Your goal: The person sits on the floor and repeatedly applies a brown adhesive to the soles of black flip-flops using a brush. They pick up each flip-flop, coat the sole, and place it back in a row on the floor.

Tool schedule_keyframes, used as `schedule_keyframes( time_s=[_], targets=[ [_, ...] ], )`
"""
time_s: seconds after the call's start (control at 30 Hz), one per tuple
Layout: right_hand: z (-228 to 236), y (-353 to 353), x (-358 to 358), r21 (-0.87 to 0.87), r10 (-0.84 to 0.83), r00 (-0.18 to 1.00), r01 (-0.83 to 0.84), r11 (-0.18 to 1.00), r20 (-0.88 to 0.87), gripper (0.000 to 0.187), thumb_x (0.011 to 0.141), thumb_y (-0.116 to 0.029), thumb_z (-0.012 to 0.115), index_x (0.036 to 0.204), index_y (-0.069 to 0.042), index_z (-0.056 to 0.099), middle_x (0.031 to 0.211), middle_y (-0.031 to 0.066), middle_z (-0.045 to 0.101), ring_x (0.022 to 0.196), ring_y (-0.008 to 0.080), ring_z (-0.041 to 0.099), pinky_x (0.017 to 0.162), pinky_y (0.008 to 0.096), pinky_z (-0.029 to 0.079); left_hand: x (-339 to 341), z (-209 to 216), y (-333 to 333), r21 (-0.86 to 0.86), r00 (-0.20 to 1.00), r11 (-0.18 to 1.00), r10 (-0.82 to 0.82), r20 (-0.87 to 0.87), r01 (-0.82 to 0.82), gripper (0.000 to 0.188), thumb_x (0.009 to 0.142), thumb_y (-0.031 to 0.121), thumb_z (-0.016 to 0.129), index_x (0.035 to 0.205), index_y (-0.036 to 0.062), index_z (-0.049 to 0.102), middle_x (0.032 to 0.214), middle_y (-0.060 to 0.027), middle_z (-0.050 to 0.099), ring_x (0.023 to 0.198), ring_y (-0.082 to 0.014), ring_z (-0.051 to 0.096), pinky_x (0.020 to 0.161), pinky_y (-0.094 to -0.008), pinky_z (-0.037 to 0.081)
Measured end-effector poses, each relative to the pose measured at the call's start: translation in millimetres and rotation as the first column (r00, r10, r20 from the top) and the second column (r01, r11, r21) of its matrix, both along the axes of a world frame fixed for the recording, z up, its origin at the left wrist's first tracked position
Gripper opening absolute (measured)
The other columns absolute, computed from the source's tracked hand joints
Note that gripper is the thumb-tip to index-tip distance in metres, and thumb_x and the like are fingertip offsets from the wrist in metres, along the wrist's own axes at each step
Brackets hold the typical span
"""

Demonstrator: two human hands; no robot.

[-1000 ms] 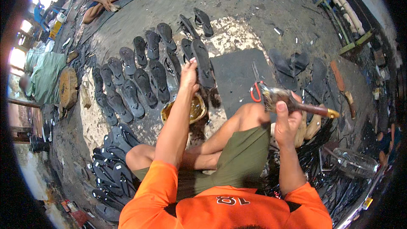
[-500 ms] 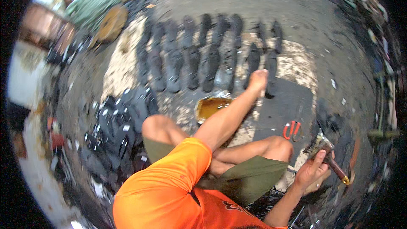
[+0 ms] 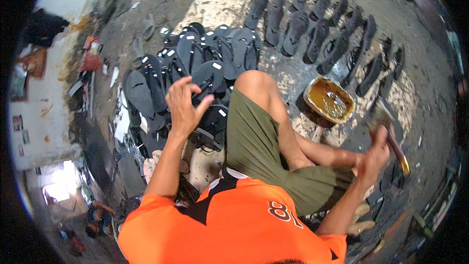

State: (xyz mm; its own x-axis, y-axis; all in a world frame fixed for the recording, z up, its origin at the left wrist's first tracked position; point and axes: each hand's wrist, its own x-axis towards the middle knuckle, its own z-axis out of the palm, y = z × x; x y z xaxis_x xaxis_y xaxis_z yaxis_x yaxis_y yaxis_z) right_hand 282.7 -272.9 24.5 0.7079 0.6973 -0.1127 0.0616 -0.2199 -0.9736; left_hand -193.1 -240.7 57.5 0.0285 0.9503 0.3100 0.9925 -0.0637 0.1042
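My left hand hovers over a heap of black flip-flops, thumb and fingers apart and nothing in it. Nearest to its fingertips is a flip-flop with a small white label. On the other side, my right hand grips a brush by its brown handle; the bristle end is smeared by motion. Between my knee and rows of dark soles stands a tub of amber, glossy liquid.
Under the soles lies a pale, mottled sheet. A stained light wall runs along the left. Scraps and a red item litter the floor beside it. Someone else seems to be at the lower left.
My view has swung left. My left hand has gone from a sole in the right part of the rows to above the flip-flop heap. The brush stays in my right hand.
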Motion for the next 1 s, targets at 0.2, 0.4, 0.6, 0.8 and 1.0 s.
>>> schedule_keyframes(
  time_s=[0.2,0.4,0.6,0.8,1.0],
  targets=[
    [-82,62,-37,-0.368,0.597,0.789,-0.518,0.773,0.145,0.036,0.084,-0.032,0.073,0.115,-0.014,0.069,0.110,0.0138,0.069,0.106,0.0273,0.064,0.092,0.0370,0.048,-37,-29,-20,-0.226,0.996,0.974,-0.025,-0.085,0.005,0.029,0.078,0.030,0.075,0.104,0.0184,0.073,0.145,-0.0124,0.044,0.135,-0.0384,0.035,0.110,-0.0546,0.022],
    [-125,79,-40,-0.310,0.566,0.539,-0.494,0.812,0.624,0.024,0.083,-0.028,0.071,0.104,-0.016,0.073,0.100,0.0101,0.071,0.097,0.0326,0.063,0.084,0.0445,0.048,-31,-22,-12,-0.239,0.987,0.963,-0.142,-0.073,0.121,0.026,0.084,0.025,0.070,0.104,0.0085,0.071,0.141,-0.0104,0.049,0.136,-0.0356,0.036,0.113,-0.0558,0.016],
    [-66,64,-8,0.065,0.281,0.614,-0.478,0.876,0.738,0.024,0.085,-0.004,0.071,0.109,-0.003,0.069,0.112,0.0082,0.068,0.094,0.0144,0.066,0.079,0.0302,0.053,5,17,1,0.038,0.826,0.986,-0.156,0.542,0.161,0.023,0.095,0.008,0.051,0.113,-0.0020,0.062,0.109,-0.0134,0.061,0.104,-0.0251,0.057,0.095,-0.0348,0.042],
    [-19,23,73,-0.492,0.499,0.317,-0.109,0.864,0.806,0.031,0.081,-0.035,0.073,0.099,-0.010,0.071,0.090,0.0146,0.068,0.086,0.0353,0.063,0.071,0.0427,0.049,73,-14,-8,0.043,0.847,0.904,-0.414,0.334,0.425,0.038,0.084,0.014,0.069,0.121,0.0049,0.065,0.136,-0.0189,0.050,0.120,-0.0337,0.048,0.101,-0.0409,0.039],
    [53,24,31,0.354,-0.058,0.995,0.084,0.932,-0.085,0.039,0.089,-0.036,0.070,0.101,-0.001,0.061,0.087,0.0029,0.063,0.076,0.0087,0.057,0.067,0.0252,0.047,86,-2,15,-0.073,0.465,0.909,-0.140,0.874,0.411,0.045,0.091,0.015,0.065,0.133,0.0044,0.056,0.144,-0.0152,0.046,0.129,-0.0251,0.046,0.108,-0.0367,0.035]
  ],
)
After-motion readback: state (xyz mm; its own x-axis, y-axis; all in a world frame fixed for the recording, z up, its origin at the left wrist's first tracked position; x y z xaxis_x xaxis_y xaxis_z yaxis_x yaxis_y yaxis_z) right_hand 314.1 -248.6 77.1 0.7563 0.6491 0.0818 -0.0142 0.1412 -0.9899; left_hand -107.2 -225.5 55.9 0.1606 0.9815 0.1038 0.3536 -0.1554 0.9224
